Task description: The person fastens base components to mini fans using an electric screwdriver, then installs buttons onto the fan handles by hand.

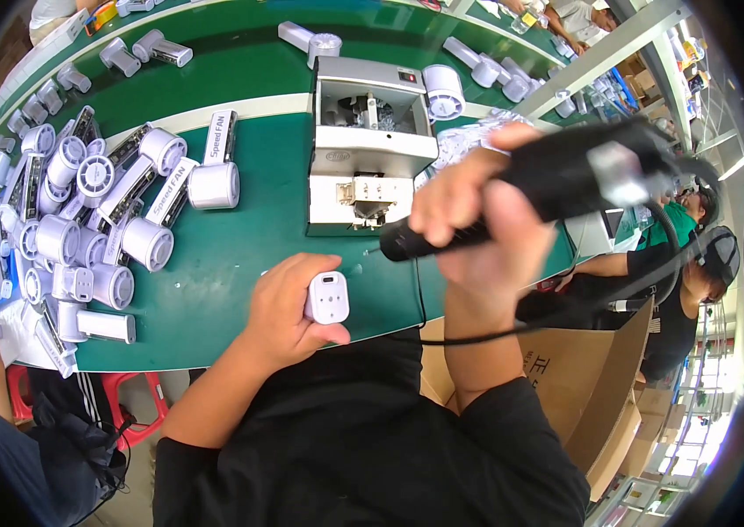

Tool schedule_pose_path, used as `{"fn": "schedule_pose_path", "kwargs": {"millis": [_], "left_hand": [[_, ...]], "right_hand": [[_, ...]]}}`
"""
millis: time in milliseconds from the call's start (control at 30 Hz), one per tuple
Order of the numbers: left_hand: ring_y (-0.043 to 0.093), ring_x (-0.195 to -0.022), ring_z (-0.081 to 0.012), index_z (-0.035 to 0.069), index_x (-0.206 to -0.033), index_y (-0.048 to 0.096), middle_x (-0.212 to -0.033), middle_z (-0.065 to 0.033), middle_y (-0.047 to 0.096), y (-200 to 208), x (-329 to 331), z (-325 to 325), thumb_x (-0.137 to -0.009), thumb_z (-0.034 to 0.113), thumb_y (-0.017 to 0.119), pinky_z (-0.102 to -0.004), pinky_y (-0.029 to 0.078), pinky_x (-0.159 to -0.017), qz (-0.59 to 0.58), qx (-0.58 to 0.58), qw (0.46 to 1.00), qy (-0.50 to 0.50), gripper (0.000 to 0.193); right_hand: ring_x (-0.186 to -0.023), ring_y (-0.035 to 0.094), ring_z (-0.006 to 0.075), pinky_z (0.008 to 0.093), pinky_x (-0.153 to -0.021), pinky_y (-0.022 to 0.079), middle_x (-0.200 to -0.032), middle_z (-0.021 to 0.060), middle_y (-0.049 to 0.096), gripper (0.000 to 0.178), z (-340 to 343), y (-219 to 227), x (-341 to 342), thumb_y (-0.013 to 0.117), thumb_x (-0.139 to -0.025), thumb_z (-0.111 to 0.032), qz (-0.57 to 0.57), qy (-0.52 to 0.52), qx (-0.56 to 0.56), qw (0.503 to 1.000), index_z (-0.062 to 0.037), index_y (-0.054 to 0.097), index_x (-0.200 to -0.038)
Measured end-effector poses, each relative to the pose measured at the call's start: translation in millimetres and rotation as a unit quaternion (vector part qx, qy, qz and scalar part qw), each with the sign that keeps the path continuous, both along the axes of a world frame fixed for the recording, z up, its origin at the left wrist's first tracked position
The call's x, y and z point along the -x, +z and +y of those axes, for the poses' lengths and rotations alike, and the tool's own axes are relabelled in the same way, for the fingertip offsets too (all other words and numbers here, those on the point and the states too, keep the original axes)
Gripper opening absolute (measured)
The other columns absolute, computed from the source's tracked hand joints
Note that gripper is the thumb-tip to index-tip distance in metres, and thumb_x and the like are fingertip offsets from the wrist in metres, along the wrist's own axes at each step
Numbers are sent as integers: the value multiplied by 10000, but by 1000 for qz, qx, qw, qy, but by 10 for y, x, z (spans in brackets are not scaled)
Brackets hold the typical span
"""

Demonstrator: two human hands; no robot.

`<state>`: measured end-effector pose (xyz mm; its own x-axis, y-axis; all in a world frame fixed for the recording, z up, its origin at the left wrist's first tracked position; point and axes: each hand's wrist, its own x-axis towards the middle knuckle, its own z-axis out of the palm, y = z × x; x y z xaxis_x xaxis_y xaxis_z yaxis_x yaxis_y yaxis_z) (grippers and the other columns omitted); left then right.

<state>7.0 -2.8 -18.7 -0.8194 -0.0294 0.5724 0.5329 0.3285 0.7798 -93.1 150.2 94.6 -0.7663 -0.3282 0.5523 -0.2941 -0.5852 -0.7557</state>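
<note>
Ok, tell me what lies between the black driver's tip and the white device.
In the head view, only green tabletop with small pale specks shows between driver tip and device.

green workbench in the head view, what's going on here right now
A person's left hand holds a white plastic device, its rounded-square end facing the camera. The right hand grips a black corded cylindrical power screwdriver, partly blurred, with its tip apart from the device. Beyond the hands, a grey metal box-shaped machine stands on the green workbench, and white plastic handheld fans with cylindrical heads lie piled to the left.
</note>
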Motion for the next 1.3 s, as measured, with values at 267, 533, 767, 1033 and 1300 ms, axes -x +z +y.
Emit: {"fn": "schedule_pose_path", "kwargs": {"millis": [267,533,767,1033,1300], "left_hand": [[582,-720,-320,32,-1095,500,-857,-128,590,32,33,38,-668,612,610,-372,464,-616,1,33,999,4,729],[585,-728,-317,39,-1090,503,-873,-118,594,57,63,40,-662,567,643,-371,468,-628,43,38,998,-7,694],[578,-732,-328,41,-1091,506,-876,-128,588,129,20,15,-660,555,656,-378,462,-632,12,55,998,-15,687],[565,-837,-345,46,-1061,502,-947,-154,571,1203,496,-737,-644,341,761,-417,454,-728,12,278,961,12,573],[546,-950,-326,123,-1022,525,-922,-121,573,884,3104,-2372,-603,150,743,-438,435,-819,-30,702,710,46,474]], "right_hand": [[-571,545,177,346,-550,474,-733,61,521,505,98,415,-411,536,-862,-259,80,108,3,991,-50,266,-1234],[-548,538,184,352,-555,469,-721,63,517,413,10,365,-442,580,-855,-223,73,120,-10,990,-74,303,-1123],[-560,542,188,359,-569,464,-720,62,525,442,79,325,-482,623,-834,-211,59,118,-14,991,-82,317,-1126],[-516,551,151,296,-505,475,-705,49,551,615,716,417,-15,668,-807,-268,148,-28,121,981,-27,321,-1253],[-589,579,258,406,-596,476,-689,135,569,708,738,217,76,755,-643,-107,9,-81,62,995,-31,358,-1224]]}}
